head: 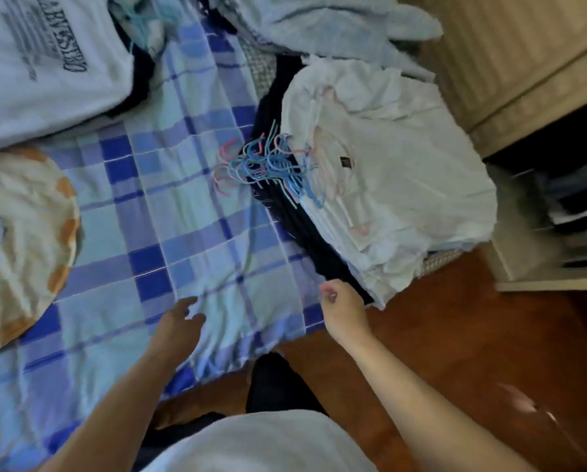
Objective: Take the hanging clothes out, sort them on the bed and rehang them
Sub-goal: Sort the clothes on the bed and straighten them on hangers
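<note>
A stack of white shirts point(397, 178) on blue and pink hangers point(271, 161) lies at the bed's right edge, over dark clothes point(292, 212). A white printed T-shirt point(40, 59) lies at the far left, and a pale blue fleece garment point(322, 25) lies at the back. My left hand point(180, 321) hovers over the blue checked bedsheet point(169, 212) with relaxed fingers and holds nothing. My right hand point(343, 308) is near the lower corner of the white stack, fingers loosely curled; whether it holds anything is unclear.
A round cream and orange cushion point(23, 240) lies at the bed's left. A wardrobe point(523, 56) with open shelves of folded clothes point(571, 212) stands at the right. Red-brown wooden floor point(472, 352) runs beside the bed.
</note>
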Action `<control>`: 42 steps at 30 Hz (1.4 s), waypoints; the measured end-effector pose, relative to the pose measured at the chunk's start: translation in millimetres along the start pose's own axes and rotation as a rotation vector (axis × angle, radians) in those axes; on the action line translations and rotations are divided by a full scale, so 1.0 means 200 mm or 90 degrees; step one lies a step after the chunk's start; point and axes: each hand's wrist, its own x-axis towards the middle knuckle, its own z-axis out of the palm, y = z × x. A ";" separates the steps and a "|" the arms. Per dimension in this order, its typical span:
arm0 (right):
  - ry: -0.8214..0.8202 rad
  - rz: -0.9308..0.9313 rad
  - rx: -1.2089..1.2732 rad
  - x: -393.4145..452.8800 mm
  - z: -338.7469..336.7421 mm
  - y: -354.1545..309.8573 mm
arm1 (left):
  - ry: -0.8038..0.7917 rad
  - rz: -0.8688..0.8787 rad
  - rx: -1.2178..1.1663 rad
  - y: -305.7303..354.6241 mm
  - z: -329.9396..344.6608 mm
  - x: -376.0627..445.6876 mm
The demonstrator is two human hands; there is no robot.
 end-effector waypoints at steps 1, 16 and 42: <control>-0.001 0.011 0.006 0.00 -0.13 0.08 | -0.049 -0.018 -0.026 0.07 0.07 -0.04; 0.099 -0.135 -0.136 1.01 -0.33 -0.03 | 0.045 -0.089 -0.196 0.51 0.22 -0.29; 0.589 -0.241 -0.033 -0.03 -2.26 -0.03 | 0.003 0.548 0.066 2.15 0.16 -0.89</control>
